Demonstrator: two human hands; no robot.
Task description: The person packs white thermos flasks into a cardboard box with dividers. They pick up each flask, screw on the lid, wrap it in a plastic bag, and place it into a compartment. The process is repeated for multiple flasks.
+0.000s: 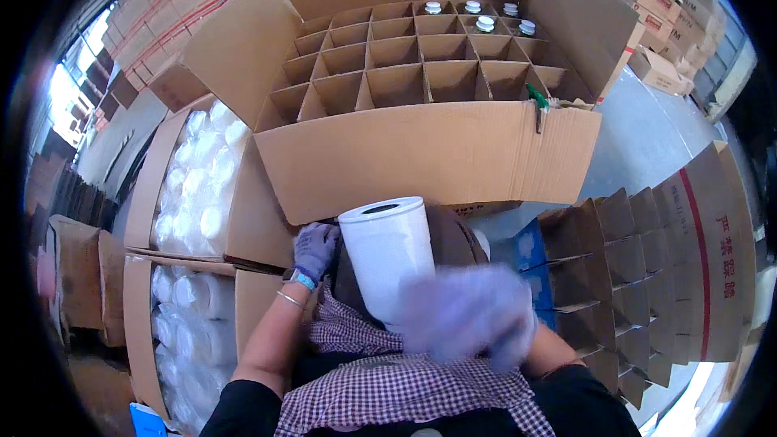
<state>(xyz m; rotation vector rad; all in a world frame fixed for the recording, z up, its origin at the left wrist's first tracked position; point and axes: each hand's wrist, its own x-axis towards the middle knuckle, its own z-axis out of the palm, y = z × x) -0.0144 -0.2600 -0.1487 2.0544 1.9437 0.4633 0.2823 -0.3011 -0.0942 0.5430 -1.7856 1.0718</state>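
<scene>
Honestly, the white cylinder tilted by the checked apron looks stiff and slick, probably best hugged mid-body, but there's no telling if the left hand or blurred right hand is gripping anything.

Left hand is gloved, a bit left of center in the frame, back facing up and kinda curled, with the left forearm slanting up from the lower edge. Right hand, also gloved, is a total blur low center, pose unreadable tbh. Right forearm barely shows, lower right.
</scene>
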